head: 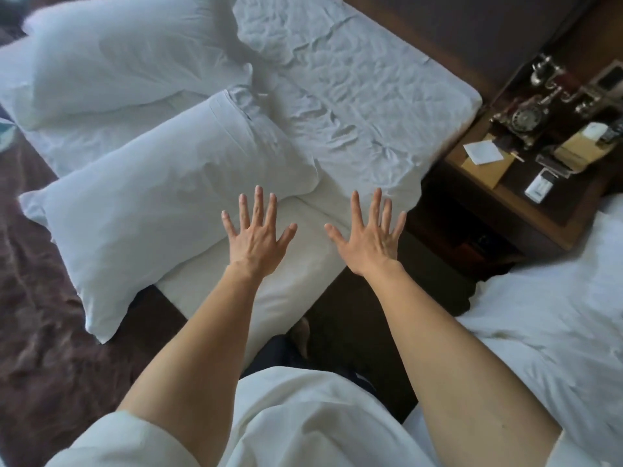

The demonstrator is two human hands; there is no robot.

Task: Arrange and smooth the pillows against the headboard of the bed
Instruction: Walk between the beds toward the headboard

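Note:
Two white pillows lie on the bed. The near pillow (161,203) sits at an angle across the bed's edge, partly over a folded white cover. The far pillow (124,59) lies at the upper left. The wrinkled white sheet (364,106) runs up to the dark headboard (472,32) at the top right, with no pillow against it. My left hand (258,235) is stretched out flat with fingers spread, just right of the near pillow. My right hand (369,235) is spread the same way over the bed's corner. Both hold nothing.
A dark wooden nightstand (546,210) stands right of the bed, carrying an old-style telephone (526,116), papers and a small white device. A second bed with white bedding (556,318) is at the lower right. A brown bedspread (40,315) lies at the left.

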